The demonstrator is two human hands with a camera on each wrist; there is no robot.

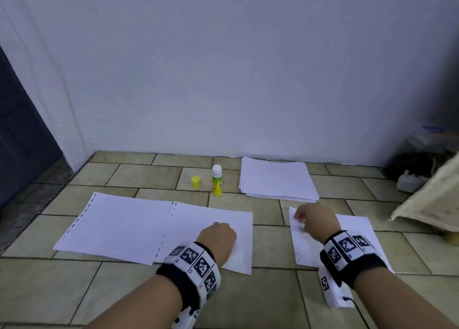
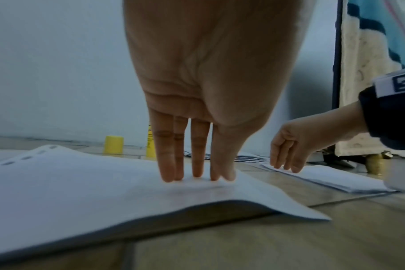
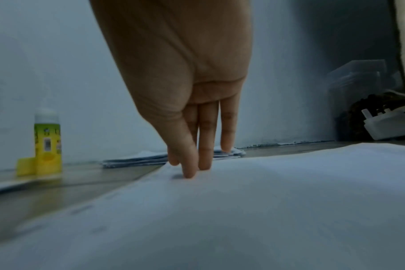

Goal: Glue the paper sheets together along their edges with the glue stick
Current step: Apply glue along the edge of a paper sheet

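Note:
Two white sheets lie overlapped on the tiled floor: a left sheet (image 1: 111, 226) with punched edges and a middle sheet (image 1: 211, 224). My left hand (image 1: 218, 234) presses straight fingertips (image 2: 166, 175) down on the middle sheet (image 2: 104, 186). A third sheet (image 1: 357, 229) lies apart to the right; my right hand (image 1: 313, 219) touches it near its far left corner with straight fingers (image 3: 190, 171). The uncapped glue stick (image 1: 216, 180) stands upright behind the sheets, its yellow cap (image 1: 195, 181) beside it on the left. Neither hand holds it.
A stack of white paper (image 1: 278, 179) lies by the white wall (image 1: 223, 67) at the back. A cream fabric edge (image 1: 427, 202) and a white plug (image 1: 409, 180) with dark clutter are at the right. A dark door (image 1: 19, 134) stands at the left.

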